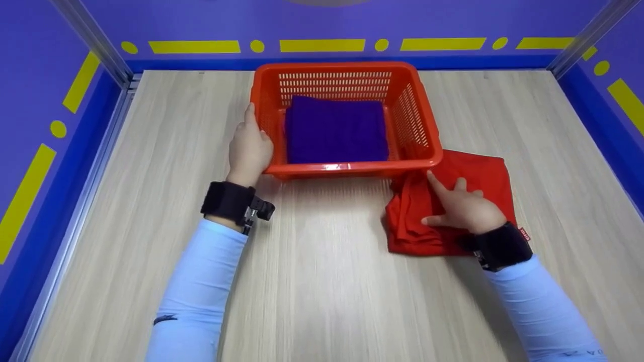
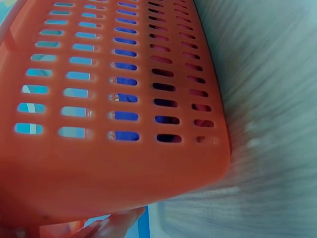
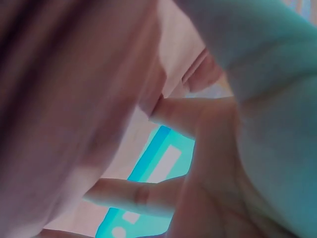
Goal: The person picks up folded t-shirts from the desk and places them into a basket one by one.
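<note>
An orange-red plastic basket (image 1: 347, 170) with slotted walls stands at the back of the table. Inside it lies a folded purple cloth (image 1: 337, 130). My left hand (image 1: 250, 148) holds the basket's left rim; in the left wrist view the slotted wall fills most of the picture, with fingertips (image 2: 119, 223) at the lower corner. To the right, a folded red cloth (image 1: 483, 176) with a small red label lies partly behind the basket's front right corner, its left part rumpled. My right hand (image 1: 468, 208) rests on this cloth, fingers spread, thumb pointing left.
The light wood table (image 1: 322, 301) ends at blue-purple walls (image 1: 322, 25) with yellow stripes behind and at both sides. Metal frame posts (image 1: 93, 40) stand in the back corners.
</note>
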`<action>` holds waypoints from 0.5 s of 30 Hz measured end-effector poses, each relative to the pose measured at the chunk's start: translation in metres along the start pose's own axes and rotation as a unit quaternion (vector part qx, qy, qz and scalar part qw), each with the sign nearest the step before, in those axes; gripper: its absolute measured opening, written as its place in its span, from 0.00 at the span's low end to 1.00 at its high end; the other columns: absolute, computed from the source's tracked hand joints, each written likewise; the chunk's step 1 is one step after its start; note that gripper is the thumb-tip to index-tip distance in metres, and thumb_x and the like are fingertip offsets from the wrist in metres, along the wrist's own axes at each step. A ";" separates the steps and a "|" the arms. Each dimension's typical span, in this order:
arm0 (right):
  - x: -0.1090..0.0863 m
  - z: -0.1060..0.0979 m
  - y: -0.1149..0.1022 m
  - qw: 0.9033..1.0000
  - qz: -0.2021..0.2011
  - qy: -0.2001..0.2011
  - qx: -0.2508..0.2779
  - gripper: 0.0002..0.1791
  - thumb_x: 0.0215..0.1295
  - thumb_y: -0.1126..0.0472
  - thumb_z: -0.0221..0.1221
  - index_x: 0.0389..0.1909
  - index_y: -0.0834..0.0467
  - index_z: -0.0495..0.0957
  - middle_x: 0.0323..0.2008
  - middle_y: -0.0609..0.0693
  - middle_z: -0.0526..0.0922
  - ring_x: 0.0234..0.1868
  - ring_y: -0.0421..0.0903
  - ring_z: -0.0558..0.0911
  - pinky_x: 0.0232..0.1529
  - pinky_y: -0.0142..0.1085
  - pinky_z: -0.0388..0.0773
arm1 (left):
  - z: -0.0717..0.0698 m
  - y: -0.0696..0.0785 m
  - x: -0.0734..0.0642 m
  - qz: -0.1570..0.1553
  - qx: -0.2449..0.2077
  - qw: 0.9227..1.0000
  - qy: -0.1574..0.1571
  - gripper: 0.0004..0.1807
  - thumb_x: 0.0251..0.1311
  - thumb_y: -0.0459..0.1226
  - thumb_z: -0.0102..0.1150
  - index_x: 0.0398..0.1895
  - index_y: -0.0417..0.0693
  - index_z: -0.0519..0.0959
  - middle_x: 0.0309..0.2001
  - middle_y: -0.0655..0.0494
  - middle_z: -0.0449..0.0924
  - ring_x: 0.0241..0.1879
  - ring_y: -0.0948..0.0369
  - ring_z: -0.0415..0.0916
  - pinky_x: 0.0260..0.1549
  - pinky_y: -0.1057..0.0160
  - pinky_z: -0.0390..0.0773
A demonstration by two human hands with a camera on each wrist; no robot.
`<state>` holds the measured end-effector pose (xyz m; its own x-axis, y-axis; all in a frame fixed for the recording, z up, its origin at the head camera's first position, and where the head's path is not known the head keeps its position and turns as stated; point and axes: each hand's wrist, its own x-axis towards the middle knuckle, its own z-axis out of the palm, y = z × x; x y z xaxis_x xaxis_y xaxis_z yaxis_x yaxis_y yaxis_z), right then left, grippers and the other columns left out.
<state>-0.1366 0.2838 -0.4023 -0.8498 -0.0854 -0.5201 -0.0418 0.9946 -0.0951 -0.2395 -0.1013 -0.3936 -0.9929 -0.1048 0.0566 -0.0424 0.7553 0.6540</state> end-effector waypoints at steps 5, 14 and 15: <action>-0.006 0.004 -0.013 1.000 -0.014 0.005 -0.012 0.60 0.51 0.34 0.62 0.74 0.54 0.38 0.55 0.79 0.55 0.41 0.73 0.69 0.34 0.63 0.75 | 0.000 -0.001 0.000 0.004 -0.001 1.000 0.002 0.34 0.64 0.30 0.41 0.73 0.41 0.46 0.52 0.38 0.73 0.49 0.46 0.73 0.47 0.51 0.73; -0.013 0.011 -0.035 0.999 -0.026 0.002 -0.035 0.59 0.52 0.35 0.62 0.74 0.56 0.40 0.55 0.77 0.57 0.42 0.71 0.69 0.34 0.59 0.77 | -0.001 0.001 -0.001 0.000 0.006 1.000 -0.003 0.35 0.64 0.30 0.42 0.73 0.41 0.46 0.52 0.38 0.73 0.48 0.46 0.73 0.46 0.49 0.73; -0.013 0.011 -0.038 0.999 -0.025 0.001 -0.038 0.59 0.52 0.36 0.62 0.74 0.56 0.40 0.55 0.77 0.57 0.43 0.72 0.68 0.34 0.59 0.77 | -0.001 0.002 -0.001 -0.001 0.004 1.000 -0.003 0.35 0.64 0.30 0.42 0.73 0.42 0.45 0.52 0.38 0.73 0.48 0.46 0.73 0.45 0.50 0.73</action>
<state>-0.1181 0.2469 -0.4007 -0.8470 -0.1353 -0.5141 -0.1237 0.9907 -0.0569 -0.2382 -0.1006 -0.3917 -0.9934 -0.1025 0.0508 -0.0454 0.7607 0.6476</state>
